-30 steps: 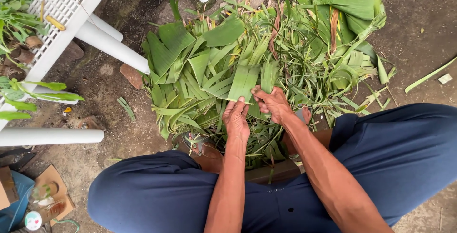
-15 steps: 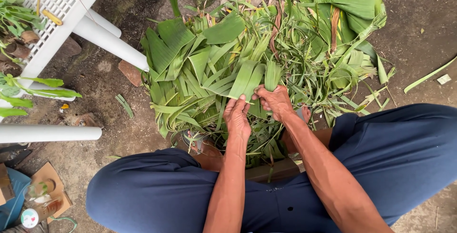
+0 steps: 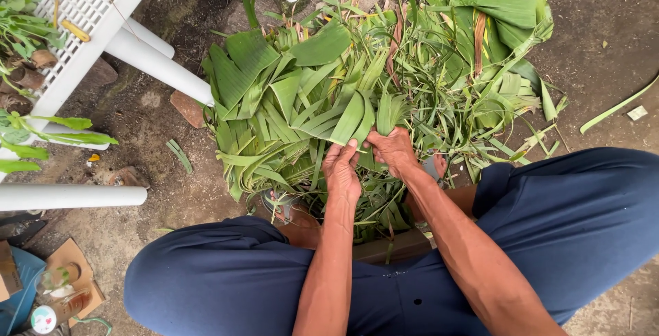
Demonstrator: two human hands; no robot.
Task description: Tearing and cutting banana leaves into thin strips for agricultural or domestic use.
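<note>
Green folded leaf strip (image 3: 357, 118) pinched between left hand (image 3: 342, 171) and right hand (image 3: 392, 151).

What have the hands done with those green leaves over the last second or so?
Very little changed. The left hand and right hand keep pinching the same folded leaf strip at its near end; the fingers only shifted slightly. The leaf pile, white chair and dirt ground stayed as they were.

You are sitting over bare dirt ground (image 3: 604, 41), lying in even daylight. A white plastic lattice table (image 3: 89, 6) is standing at its upper left edge; cardboard scraps (image 3: 65, 271) are lying at its lower left corner.
</note>
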